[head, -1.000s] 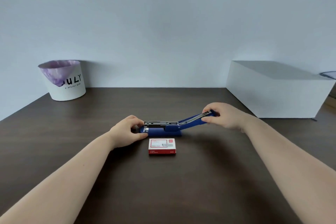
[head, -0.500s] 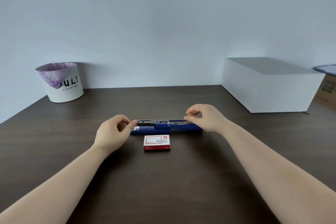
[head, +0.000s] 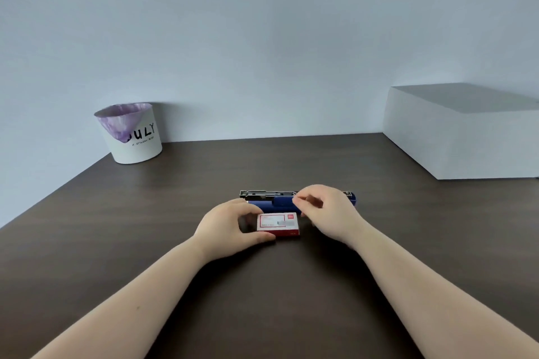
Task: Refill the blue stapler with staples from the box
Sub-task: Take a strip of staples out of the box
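Observation:
The blue stapler (head: 280,204) lies opened out flat on the dark table, its metal staple channel (head: 264,194) exposed at the left and its blue lid stretched to the right. Just in front of it lies the small red and white staple box (head: 278,224), closed. My left hand (head: 226,227) grips the box's left end, thumb on the near edge and fingers on the far edge. My right hand (head: 328,213) hovers just right of the box, over the stapler's lid. Its fingers are loosely curled and hold nothing.
A white bin (head: 132,134) with a purple liner stands at the table's back left, against the wall. A large white box (head: 463,143) sits at the back right. The dark wooden table (head: 175,213) stretches around the stapler and box.
The stapler's lid went from raised to lying flat on the table. Both hands left the stapler and came toward the box; my left hand took hold of its left end.

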Demonstrator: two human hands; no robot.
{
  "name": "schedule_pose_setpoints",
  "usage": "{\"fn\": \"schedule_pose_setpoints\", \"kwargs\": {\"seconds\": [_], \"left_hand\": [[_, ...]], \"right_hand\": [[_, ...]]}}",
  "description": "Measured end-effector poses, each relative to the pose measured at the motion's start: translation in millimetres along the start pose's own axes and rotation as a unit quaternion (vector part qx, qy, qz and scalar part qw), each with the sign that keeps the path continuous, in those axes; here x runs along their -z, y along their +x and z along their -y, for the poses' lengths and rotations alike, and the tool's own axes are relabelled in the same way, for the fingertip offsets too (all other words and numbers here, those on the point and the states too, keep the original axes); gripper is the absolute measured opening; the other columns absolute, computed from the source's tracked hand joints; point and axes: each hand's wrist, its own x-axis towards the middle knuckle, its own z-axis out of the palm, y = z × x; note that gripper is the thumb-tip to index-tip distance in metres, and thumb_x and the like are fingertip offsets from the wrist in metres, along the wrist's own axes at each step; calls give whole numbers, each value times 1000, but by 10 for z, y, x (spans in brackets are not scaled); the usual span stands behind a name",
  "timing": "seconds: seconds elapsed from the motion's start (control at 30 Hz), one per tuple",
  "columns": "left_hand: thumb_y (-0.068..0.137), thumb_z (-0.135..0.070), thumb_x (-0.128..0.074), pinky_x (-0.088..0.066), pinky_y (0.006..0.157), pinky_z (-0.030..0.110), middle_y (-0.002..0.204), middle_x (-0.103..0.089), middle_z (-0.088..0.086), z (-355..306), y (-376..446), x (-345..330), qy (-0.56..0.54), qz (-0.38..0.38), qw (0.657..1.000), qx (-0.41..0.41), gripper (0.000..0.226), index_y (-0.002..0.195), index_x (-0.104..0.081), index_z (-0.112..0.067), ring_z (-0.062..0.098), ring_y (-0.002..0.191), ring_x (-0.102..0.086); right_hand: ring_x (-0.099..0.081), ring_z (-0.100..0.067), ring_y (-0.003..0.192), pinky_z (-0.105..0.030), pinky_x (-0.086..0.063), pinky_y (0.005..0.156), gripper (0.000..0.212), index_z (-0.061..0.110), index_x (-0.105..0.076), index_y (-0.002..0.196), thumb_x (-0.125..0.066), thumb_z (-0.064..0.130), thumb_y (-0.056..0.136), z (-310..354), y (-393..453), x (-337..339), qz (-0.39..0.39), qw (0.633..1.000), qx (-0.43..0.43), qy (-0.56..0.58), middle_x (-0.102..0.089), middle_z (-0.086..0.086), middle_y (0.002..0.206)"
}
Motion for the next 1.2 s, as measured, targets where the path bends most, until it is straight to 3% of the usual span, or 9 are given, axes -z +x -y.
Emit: {"fn": "schedule_pose_setpoints", "kwargs": {"seconds": [0.1, 0.17, 0.23, 0.37, 0.5, 0.67, 0.8, 1.07, 1.2], "left_hand": [[62, -39, -82, -39, 59, 10, 76, -62, -13, -30, 51, -7, -93, -20, 995, 17, 35, 93, -66, -36, -2, 59, -50], [63, -32, -84, -42, 57, 10, 74, -65, -12, -31, 78, -6, -140, -31, 989, 25, 35, 88, -63, -42, 1, 55, -48], [62, -29, -85, -43, 59, 11, 75, -66, -11, -24, 92, 3, -151, -34, 988, 28, 38, 87, -61, -45, 2, 58, -48], [61, -25, -86, -47, 62, 15, 71, -66, -12, -1, 69, 4, -170, -42, 984, 29, 44, 87, -59, -48, 1, 58, -51], [61, -22, -86, -51, 64, 20, 73, -70, -24, 29, 40, 11, -203, -45, 978, 35, 44, 86, -62, -49, 2, 59, -54], [60, -13, -87, -57, 79, 35, 86, -76, 3, 49, -12, 27, -272, -51, 959, 54, 41, 94, -70, -30, 18, 71, -65], [59, -9, -87, -57, 84, 44, 89, -77, 8, 63, -40, 63, -313, -55, 945, 76, 41, 95, -70, -20, 22, 75, -67], [57, -20, -88, -57, 79, 29, 97, -72, 3, 22, -58, 95, -292, -66, 953, 48, 38, 91, -71, -24, 22, 82, -68], [52, -29, -83, -55, 83, 31, 96, -76, 3, 17, -83, 166, -355, -61, 931, 52, 43, 92, -70, -22, 19, 88, -71]], "right_hand": [[-54, -2, 56, -18, -42, 60, 16, 14, -68, 95, -56, 22, 90, 2, 2, 9, 23, 1000, -2, -10, -62, 7, 76], [-49, -1, 38, -17, -42, 44, 14, 15, -67, 94, -55, 21, 90, 14, -2, 14, 36, 999, -19, 22, -59, 5, 61], [-47, -2, 32, -19, -43, 41, 14, 16, -66, 95, -55, 22, 90, 26, 3, 26, 40, 998, -30, 37, -59, 3, 57], [-59, -6, 46, -22, -52, 47, 14, 15, -67, 97, -56, 20, 90, 38, 2, 1, 52, 996, -35, 65, -66, 2, 67], [-68, -15, 67, -32, -61, 57, 16, 10, -68, 101, -57, 15, 90, 41, -9, -35, 72, 989, -40, 122, -71, -5, 85], [-67, -11, 71, -31, -61, 59, 17, 6, -67, 103, -58, 13, 90, 19, -6, -17, 91, 972, -61, 208, -72, -8, 94], [-66, -12, 76, -29, -59, 59, 15, 4, -68, 101, -58, 8, 90, -9, 11, 8, 81, 955, -83, 271, -71, -11, 99], [-69, -17, 77, -25, -59, 57, 16, -2, -67, 101, -57, 1, 89, -8, 12, 15, 85, 938, -117, 316, -70, -17, 100], [-70, -16, 71, -23, -58, 57, 12, 3, -70, 90, -59, 0, 88, -19, 32, 54, 56, 923, -133, 356, -70, -12, 92]]}}
